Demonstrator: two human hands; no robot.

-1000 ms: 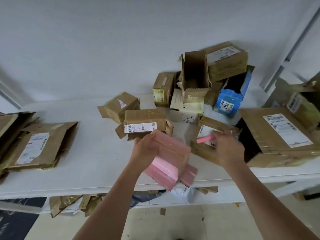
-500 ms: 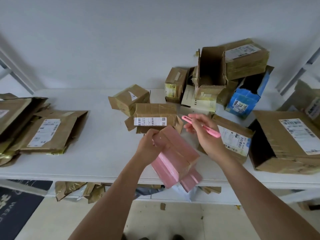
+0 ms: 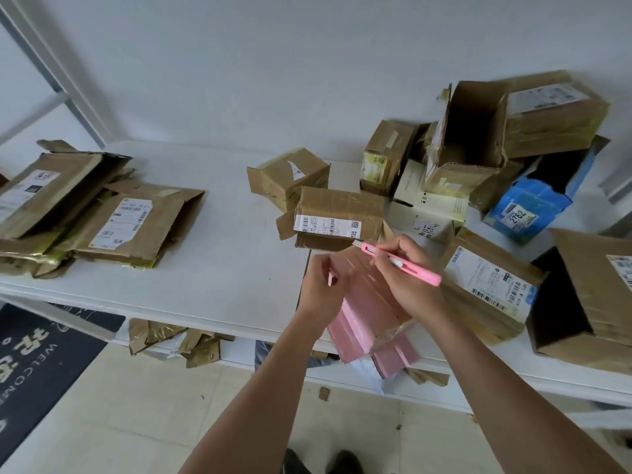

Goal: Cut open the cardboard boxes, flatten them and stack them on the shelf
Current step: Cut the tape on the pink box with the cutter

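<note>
Since half a second ago your right hand (image 3: 407, 285) has brought the slim pink plastic utility knife (image 3: 400, 264) down closer, its tip now over the top edge of the pink, tape-glossed cardboard box (image 3: 369, 323). Your left hand (image 3: 321, 292) still grips that box at lower centre of the frame, over the front edge of the smooth white worktop (image 3: 225, 268). Flattened brown corrugated boxes (image 3: 130, 224) lie stacked at the left; unopened brown parcels (image 3: 338, 217) crowd the upper right.
</note>
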